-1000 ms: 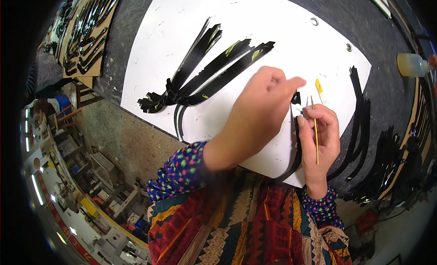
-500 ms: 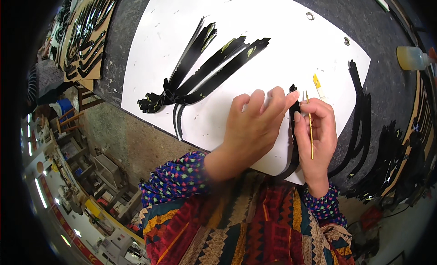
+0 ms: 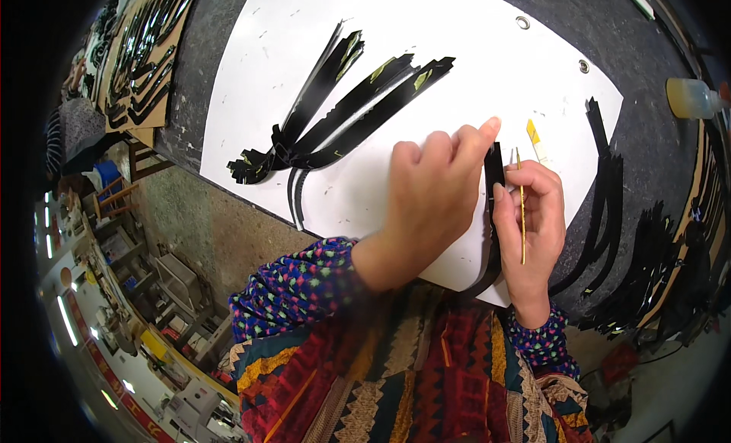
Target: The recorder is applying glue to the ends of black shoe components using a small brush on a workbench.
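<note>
A black flat strip point(image 3: 495, 169) runs upright over the white sheet, its lower end curving toward my lap. My right hand point(image 3: 534, 222) is closed, with the thumb on the strip's edge and a slim gold-coloured tool point(image 3: 522, 214) across the fingers. A thin grey tip shows beside the tool's upper end; I cannot make out its kind. At the strip's upper end is my left hand point(image 3: 438, 188), fingers bent and the index fingertip just above the end. Its thumb and whatever it may pinch are hidden. A small yellow-and-white piece point(image 3: 534, 134) lies beyond my right hand.
A bundle of black strips point(image 3: 335, 119) with yellowish marks fans out at left on the white sheet point(image 3: 251, 77). More black strips point(image 3: 605, 169) lie at right, near a bottle point(image 3: 689, 98) of yellowish liquid. Glossy black pieces rest on a brown board point(image 3: 171, 85) at far left.
My left hand has shifted up and away from me, its index fingertip rising past the strip's end. The right hand stays nearly still, and the white sheet appears slightly shifted in view.
</note>
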Tool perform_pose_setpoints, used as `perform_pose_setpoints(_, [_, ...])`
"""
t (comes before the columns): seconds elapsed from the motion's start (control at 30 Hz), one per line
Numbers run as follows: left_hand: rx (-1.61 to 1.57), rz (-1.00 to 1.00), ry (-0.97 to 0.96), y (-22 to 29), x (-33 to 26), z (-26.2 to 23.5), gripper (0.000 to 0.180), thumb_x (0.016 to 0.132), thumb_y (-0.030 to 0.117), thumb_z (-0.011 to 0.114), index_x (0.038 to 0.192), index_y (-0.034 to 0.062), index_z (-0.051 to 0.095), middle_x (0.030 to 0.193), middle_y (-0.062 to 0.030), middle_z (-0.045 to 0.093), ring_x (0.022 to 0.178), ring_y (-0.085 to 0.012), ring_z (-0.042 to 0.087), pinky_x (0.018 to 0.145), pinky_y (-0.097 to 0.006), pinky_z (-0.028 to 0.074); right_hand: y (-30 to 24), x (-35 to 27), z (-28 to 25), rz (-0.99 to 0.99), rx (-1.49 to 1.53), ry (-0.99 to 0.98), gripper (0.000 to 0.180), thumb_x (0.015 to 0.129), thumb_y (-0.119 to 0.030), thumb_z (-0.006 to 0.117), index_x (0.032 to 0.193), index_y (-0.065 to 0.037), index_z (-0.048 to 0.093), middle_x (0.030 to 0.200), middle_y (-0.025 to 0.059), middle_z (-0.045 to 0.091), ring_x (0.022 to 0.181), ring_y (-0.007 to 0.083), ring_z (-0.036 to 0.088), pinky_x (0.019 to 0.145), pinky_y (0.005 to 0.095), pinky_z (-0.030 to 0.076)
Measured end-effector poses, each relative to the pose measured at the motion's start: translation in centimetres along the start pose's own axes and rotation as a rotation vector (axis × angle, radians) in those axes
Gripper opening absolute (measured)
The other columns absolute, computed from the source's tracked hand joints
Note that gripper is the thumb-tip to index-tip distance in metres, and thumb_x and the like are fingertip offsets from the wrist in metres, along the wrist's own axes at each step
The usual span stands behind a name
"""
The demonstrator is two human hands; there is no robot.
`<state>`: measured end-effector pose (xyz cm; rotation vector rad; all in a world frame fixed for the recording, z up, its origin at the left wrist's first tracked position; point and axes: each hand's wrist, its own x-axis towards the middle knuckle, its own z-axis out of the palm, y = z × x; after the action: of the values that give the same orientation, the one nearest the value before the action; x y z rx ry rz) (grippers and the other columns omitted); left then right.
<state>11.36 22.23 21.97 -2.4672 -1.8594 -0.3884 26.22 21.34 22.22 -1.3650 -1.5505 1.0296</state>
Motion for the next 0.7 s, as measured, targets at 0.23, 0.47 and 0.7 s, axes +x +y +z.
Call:
perform_pose_setpoints(0.23, [-0.306,-0.006,0.073,-2.0,-0.9,-0.4,0.050,0.081,0.006,0.060,0.130,-0.0040,0.057,0.119,-0.0100,0.058,0.093,-0.0238,0.055,0.071,-0.035,0.041,-0.5,0.1,-0.8,0.113,0.083,-0.028,0.032,0.088,0.013,0.066,0.116,0.001,0.055,0.117,0.0105,0.055,0.079,0.0063,0.056,0.067,0.0209,0.049])
perform_pose_setpoints(0.47, [-0.394,0.170,-0.052,-0.6,-3.1,-1.1,0.023,0.089,0.005,0.057,0.112,0.0106,0.061,0.144,-0.0052,0.057,0.130,-0.0232,0.052,0.106,-0.040,0.032,-0.7,0.0,-1.5,0.126,0.095,-0.060,0.035,0.088,0.014,0.065,0.118,0.001,0.055,0.120,0.0109,0.053,0.081,0.0062,0.056,0.068,0.0209,0.049])
perform_pose_setpoints(0.7, [-0.020,0.122,0.043,0.8,-3.8,0.3,0.011,0.097,0.016,0.051,0.106,0.0171,0.058,0.145,0.0024,0.057,0.141,-0.0222,0.044,0.117,-0.056,0.007,-0.6,-0.2,-1.3,0.115,0.056,-0.060,0.032,0.089,0.012,0.064,0.118,0.000,0.056,0.121,0.0115,0.053,0.085,0.0078,0.057,0.071,0.0214,0.050])
